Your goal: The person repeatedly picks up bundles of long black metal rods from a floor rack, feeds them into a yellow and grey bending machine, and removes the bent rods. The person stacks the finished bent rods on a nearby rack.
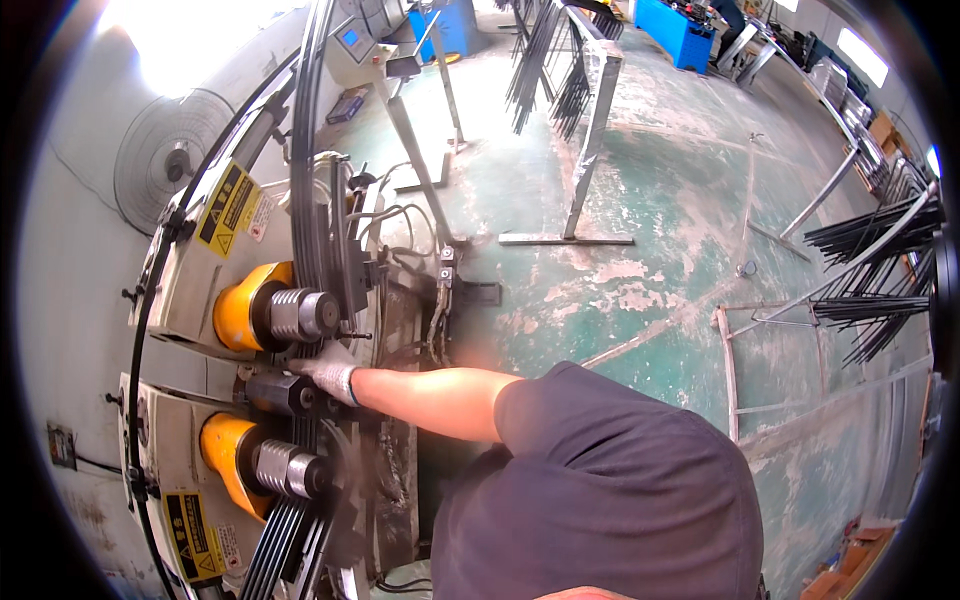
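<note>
My right arm reaches left to a beige machine with two orange roller housings. A white glove covers my right hand (328, 370), which is between the upper ridged roller (304, 314) and a dark cylindrical block (280, 393). The hand lies over the line of a bundle of long black rods (305, 190). Its fingertips are lost among the machine parts, so I cannot make out their grip. These rods run from the top of the view, past the upper roller, and down behind the lower ridged roller (292, 470). My left hand is not in view.
A wall fan (176, 160) is behind the machine at left. Black rods hang on a metal stand (592, 150) ahead, and more lie on a rack (870, 250) at right. Hoses (440, 300) run beside the machine. Far right, a person (728, 20) stands near a blue machine (675, 33).
</note>
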{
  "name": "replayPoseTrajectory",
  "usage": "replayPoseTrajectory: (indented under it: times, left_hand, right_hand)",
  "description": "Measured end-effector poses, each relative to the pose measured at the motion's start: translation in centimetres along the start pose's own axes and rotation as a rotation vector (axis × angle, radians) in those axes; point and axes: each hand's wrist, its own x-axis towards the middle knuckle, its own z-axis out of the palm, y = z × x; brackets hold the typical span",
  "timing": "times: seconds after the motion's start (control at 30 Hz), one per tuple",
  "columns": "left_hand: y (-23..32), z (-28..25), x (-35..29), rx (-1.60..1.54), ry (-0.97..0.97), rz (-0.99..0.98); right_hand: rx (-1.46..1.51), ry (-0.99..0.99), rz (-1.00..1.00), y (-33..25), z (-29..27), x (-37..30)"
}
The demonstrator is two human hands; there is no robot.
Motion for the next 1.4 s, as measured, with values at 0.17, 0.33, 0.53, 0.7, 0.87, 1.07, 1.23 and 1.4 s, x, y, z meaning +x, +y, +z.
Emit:
replayPoseTrajectory:
  times: [0.17,0.33,0.53,0.7,0.87,1.07,1.23,1.4]
  left_hand:
    - [4.1,1.6,3.6,0.032,-0.007,0.127]
    - [8.0,3.6,7.6,0.032,-0.018,0.254]
    - [10.9,5.3,12.8,0.098,-0.013,0.367]
    - [9.7,4.9,16.5,0.266,-0.014,0.374]
    - [8.9,8.0,16.4,0.303,-0.052,0.325]
    - [8.8,8.4,15.5,0.236,-0.077,0.309]
    - [10.7,6.2,13.9,0.311,-0.048,0.45]
    - [12.2,5.9,13.0,0.155,-0.211,0.222]
  right_hand:
    - [0.054,-0.07,0.004,-2.1,-0.2,-1.8]
    - [0.022,-0.039,-0.105,-0.2,-0.6,-0.1]
    - [0.136,-0.153,-0.15,-0.8,-0.6,-0.6]
    - [0.073,-0.119,-0.111,-3.8,0.1,-4.7]
    - [0.019,-0.138,-0.281,-2.8,-1.6,-3.1]
    - [-0.001,-0.211,-0.279,-1.9,-2.3,-1.5]
    - [0.003,-0.101,-0.221,-4.4,-0.9,-5.0]
    - [-0.014,-0.154,-0.276,-2.4,-1.8,-2.0]
